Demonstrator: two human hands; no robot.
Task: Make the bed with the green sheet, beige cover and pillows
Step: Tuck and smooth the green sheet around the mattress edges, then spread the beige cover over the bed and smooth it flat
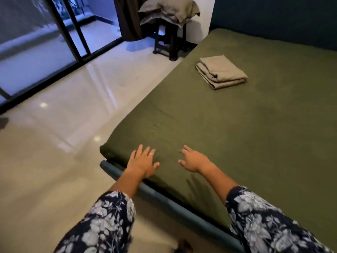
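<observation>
The green sheet (pixel 246 136) covers the whole mattress and lies fairly smooth, with small wrinkles near the foot corner. My left hand (pixel 143 161) lies flat on the sheet at that near corner, fingers spread. My right hand (pixel 193 160) hovers or rests just to its right, fingers loosely spread and holding nothing. The beige cover (pixel 221 71) sits folded in a neat stack on the sheet further up the bed near the left edge. Two beige pillows (pixel 171 10) are piled on a dark stool (pixel 168 42) beyond the bed's far left corner.
A teal padded bed frame (pixel 164 199) runs along the foot edge below my arms. Glossy pale floor tiles (pixel 63 143) stretch to the left. Sliding glass doors (pixel 45 42) with black frames and a dark curtain (pixel 127 19) stand at the back left. A dark headboard (pixel 273 17) backs the bed.
</observation>
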